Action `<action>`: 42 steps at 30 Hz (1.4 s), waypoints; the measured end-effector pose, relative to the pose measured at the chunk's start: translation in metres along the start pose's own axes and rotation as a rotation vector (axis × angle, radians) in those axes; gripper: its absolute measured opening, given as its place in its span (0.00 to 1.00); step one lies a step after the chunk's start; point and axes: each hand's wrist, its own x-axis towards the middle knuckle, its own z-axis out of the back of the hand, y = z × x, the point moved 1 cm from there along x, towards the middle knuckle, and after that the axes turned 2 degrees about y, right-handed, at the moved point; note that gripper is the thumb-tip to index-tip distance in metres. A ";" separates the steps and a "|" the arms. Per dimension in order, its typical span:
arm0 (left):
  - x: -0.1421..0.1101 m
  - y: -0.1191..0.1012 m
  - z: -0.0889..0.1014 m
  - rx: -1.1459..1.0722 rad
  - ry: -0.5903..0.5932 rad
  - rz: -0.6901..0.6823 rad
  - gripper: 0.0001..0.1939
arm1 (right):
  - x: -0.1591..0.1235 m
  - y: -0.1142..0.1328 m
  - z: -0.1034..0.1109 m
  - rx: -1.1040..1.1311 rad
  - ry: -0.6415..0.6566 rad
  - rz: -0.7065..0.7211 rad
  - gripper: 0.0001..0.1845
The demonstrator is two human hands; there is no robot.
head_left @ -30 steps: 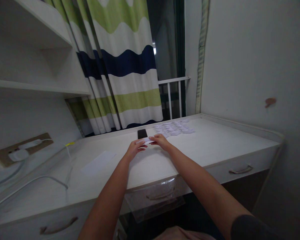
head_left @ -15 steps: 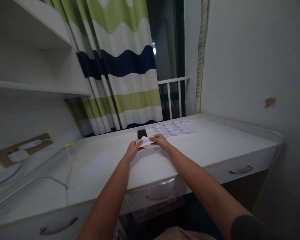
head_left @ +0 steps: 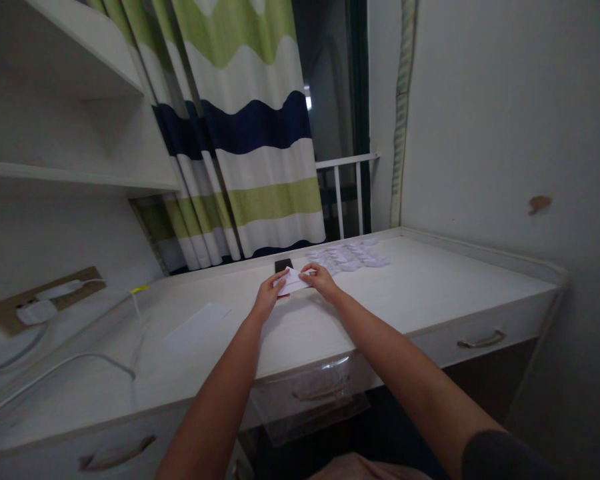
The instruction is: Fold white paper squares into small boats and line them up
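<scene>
At the left, a flat white rectangular sheet of paper (head_left: 197,325) lies on the white, smooth desk (head_left: 430,287). Next is the left hand (head_left: 267,293), whose thumb and fingers pinch the left end of a small folded white paper (head_left: 294,283). This paper is above the desk, between both hands; behind it lies a flat black rectangular object (head_left: 283,265). The right hand (head_left: 323,281) grasps the paper's right end with thumb and fingers. Further right, small white twisted-looking pieces (head_left: 350,257) lie in rows.

The head camera looks forward and down across the table (head_left: 440,280). It faces the striped curtain (head_left: 260,127) from well back.
</scene>
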 end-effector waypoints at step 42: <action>0.001 0.002 -0.002 0.140 -0.006 0.019 0.15 | -0.003 -0.004 -0.002 0.018 0.035 -0.087 0.18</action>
